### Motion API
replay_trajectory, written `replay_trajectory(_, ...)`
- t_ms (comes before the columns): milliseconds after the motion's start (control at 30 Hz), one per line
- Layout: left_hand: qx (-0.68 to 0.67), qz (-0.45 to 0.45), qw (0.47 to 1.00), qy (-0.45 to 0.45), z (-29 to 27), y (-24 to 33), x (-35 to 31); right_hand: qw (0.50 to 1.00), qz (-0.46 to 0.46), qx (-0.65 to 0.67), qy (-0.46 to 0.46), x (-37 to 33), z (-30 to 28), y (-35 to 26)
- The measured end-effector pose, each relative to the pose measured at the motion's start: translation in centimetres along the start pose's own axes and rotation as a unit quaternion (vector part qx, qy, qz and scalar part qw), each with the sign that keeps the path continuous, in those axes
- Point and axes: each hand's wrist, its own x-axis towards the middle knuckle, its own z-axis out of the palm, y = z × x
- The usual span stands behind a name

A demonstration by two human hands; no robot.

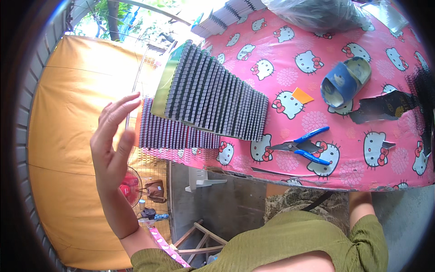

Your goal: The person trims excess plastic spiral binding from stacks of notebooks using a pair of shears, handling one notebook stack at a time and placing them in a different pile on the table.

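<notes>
My left hand (pixel 110 143) is raised at the left of the table, fingers stretched out and slightly bent, holding nothing. It is nearest to a long row of wire-bound notebooks (pixel 215 93) with black coils and a green-yellow cover. Under them, more bound notebooks (pixel 176 131) lie at the table's left edge. Of my right arm only a piece near the elbow shows; the table hides that hand. Toward the near side lies a pair of nippers (pixel 301 146) with blue handles, jaws pointing left, apart from both hands.
A pink patterned cover (pixel 294 86) lies on the table, torn at a dark patch (pixel 385 106). On it are a blue slipper (pixel 345 81), an orange scrap (pixel 302 95), a plastic bag (pixel 317 16) and more notebooks (pixel 224 18) at the back. A red fan (pixel 130 187) stands lower left.
</notes>
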Motion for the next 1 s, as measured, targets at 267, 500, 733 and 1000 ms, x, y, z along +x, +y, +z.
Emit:
replay_trajectory(267, 0.294, 0.140, 0.928, -0.183, 2.0, 4.1, 2.5, 0.998, -0.034, -0.002, -0.054, -3.7, -1.6, -2.8)
replay_trajectory(500, 0.376, 0.243, 0.872, -0.199, 5.3, 3.2, 4.7, 0.947, -0.253, 0.005, -0.197, -20.3, -18.1, -13.1)
replay_trajectory(733, 0.329, 0.286, 0.867, -0.242, 6.0, 1.4, 5.6, 0.859, -0.476, 0.077, 0.170, -19.3, -29.1, -21.6)
replay_trajectory(1000, 0.297, 0.310, 0.878, -0.212, 6.3, 0.1, 5.9, 0.839, -0.497, -0.048, 0.217, -14.1, -25.2, -24.3)
